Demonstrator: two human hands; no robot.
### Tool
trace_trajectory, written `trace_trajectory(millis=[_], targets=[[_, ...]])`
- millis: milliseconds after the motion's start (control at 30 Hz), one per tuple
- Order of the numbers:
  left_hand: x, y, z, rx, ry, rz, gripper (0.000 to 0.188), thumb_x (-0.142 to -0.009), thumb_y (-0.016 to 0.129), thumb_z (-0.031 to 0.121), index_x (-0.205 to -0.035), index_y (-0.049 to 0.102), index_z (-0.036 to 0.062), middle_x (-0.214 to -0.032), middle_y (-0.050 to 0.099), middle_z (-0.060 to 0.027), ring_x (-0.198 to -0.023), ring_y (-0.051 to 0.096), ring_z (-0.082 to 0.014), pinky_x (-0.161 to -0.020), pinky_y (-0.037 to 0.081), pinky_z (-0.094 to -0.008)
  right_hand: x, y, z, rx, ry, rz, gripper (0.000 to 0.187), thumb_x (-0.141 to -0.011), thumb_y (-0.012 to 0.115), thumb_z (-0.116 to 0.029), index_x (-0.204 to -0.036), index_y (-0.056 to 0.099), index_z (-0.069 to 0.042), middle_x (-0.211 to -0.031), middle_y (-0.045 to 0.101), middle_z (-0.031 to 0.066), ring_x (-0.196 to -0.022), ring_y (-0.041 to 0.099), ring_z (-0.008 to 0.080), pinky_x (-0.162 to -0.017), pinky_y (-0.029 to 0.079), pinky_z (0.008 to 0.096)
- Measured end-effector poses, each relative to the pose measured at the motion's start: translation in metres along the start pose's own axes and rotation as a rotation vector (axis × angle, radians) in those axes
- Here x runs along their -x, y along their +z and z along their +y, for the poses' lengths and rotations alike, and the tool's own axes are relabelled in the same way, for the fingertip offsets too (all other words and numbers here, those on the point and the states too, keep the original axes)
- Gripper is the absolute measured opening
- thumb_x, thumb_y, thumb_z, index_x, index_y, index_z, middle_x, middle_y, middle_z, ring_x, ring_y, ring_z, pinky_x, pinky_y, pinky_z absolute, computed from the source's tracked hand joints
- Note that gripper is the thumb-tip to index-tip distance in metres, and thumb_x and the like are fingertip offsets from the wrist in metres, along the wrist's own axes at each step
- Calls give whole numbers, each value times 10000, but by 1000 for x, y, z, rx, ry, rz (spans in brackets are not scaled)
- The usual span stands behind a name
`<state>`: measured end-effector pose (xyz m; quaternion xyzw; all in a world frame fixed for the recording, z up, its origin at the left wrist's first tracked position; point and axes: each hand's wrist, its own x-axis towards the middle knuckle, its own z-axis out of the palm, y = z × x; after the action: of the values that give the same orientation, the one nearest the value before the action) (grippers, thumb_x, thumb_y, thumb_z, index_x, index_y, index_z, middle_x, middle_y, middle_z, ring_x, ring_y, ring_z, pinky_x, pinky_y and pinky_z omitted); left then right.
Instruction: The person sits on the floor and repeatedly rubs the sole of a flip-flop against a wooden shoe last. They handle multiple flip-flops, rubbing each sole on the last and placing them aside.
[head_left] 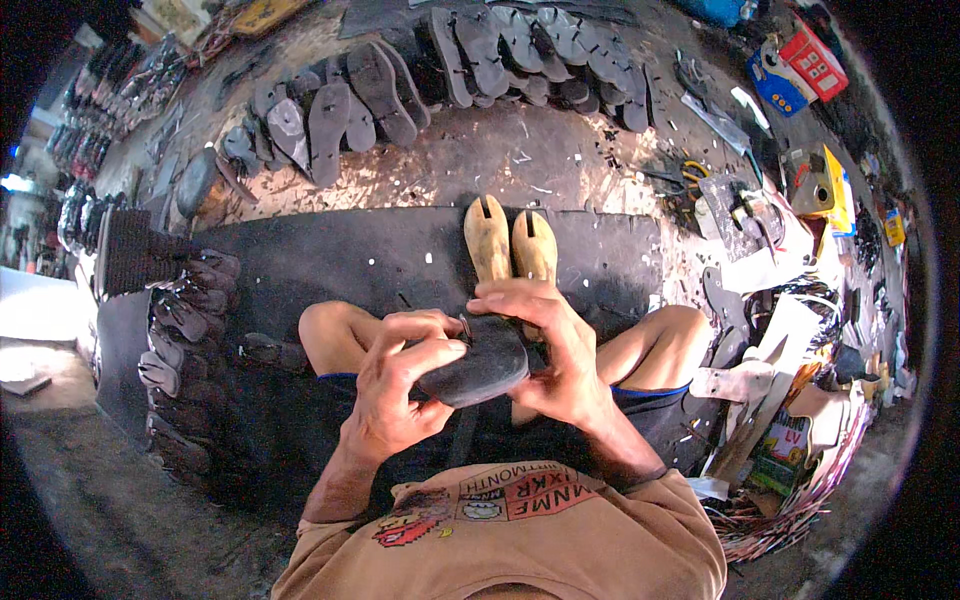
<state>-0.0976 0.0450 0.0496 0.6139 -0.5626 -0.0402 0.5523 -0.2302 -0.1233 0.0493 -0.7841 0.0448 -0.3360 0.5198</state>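
Black rubber makes the sole (478,365) that sits over the person's lap, held in both hands. The left hand (395,385) grips its near edge, thumb on top. The right hand (550,350) wraps round its far end. Two wooden lasts (510,245) stand just behind on a dark mat (340,260).

The person wears a tan-brown short-sleeved shirt (560,550) filling the picture's six o'clock edge, its chest printed with a red-and-cream block of lettering and, toward seven o'clock, a small red cartoon figure. Dark shorts (655,400) with a thin blue hem line cover the thighs. Forearms, knees and both hands are bare, without rings or watch.
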Motion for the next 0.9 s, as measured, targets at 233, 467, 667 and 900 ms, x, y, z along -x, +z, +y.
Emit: trace_trajectory(millis=[233, 467, 667, 900], targets=[[-5, -3, 17, -244, -49, -179, 614, -717, 776, -137, -1279, 649, 77, -1225, 589, -164, -1118, 659, -361, -959, 572, -440, -2, -22, 16, 406, -206, -208, 513, -708, 835, -174, -1211, 742, -130, -1352, 640, 93, -1225, 617, 338, -1047, 483, 503], [9, -19, -43, -161, -478, 40, 436, -877, 683, -37, -1301, 627, 48, -1242, 674, -141, -1112, 691, -293, -933, 582, -431, -7, 19, 106, -397, 423, -124, 301, -999, 728, -89, -1273, 649, 5, -1176, 713, 132, -1155, 665, 242, -1032, 513, 404], [-27, -50, -118, 1007, -694, 440, 670, -913, 619, 163, -1551, 458, 36, -1535, 559, -190, -1368, 596, -366, -1147, 500, -594, 50, 102, 180, 830, 655, -174, 1032, -858, 787, -133, -1671, 164, -3, -1576, 434, 343, -1447, 430, 534, -1212, 362, 577], [-3, -75, -156, 1178, -765, 768, 589, -1067, 598, 236, -1611, 372, 209, -1510, 544, -181, -1395, 548, -392, -1088, 512, -655, 43, 16, 66, -658, 759, 93, 813, -909, 665, -90, -1663, 359, -88, -1576, 513, 129, -1435, 527, 275, -1211, 432, 432]])
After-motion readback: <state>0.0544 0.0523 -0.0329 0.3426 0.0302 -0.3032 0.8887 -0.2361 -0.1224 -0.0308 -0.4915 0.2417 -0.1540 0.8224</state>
